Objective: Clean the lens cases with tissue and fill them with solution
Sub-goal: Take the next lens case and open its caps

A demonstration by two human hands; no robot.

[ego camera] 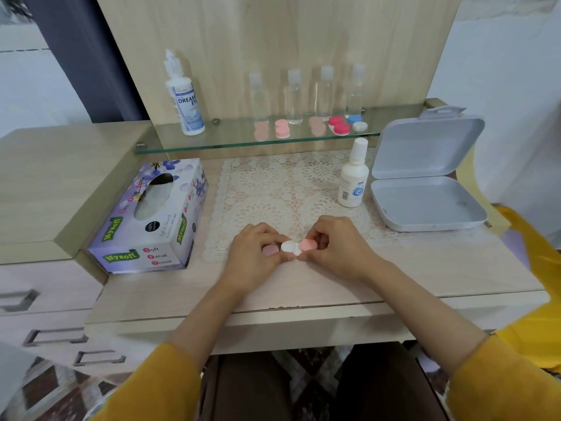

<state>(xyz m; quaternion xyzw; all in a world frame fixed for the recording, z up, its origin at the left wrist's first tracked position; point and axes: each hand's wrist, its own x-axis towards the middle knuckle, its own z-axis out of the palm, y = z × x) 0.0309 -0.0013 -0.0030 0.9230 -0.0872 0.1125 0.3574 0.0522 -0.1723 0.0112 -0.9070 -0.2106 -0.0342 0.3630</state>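
The left hand and right hand meet at the near edge of the lace mat, both with fingers curled. Between them sits a white lens case. The left hand's fingertips grip its left end, where the well shows open and white. The right hand's thumb and forefinger pinch the pink cap on its right end. A dull pink round piece, which looks like a loose cap, lies tucked under the left hand's curled fingers.

To the left on the table lies a purple tissue box, a tissue showing in its slot. To the right and farther off stands a small solution bottle, capped, just beside an open grey box.

On the far glass shelf a large solution bottle stands at the left, with four clear bottles in a row. In front of them lie more lens cases: pink, red and blue-and-white.
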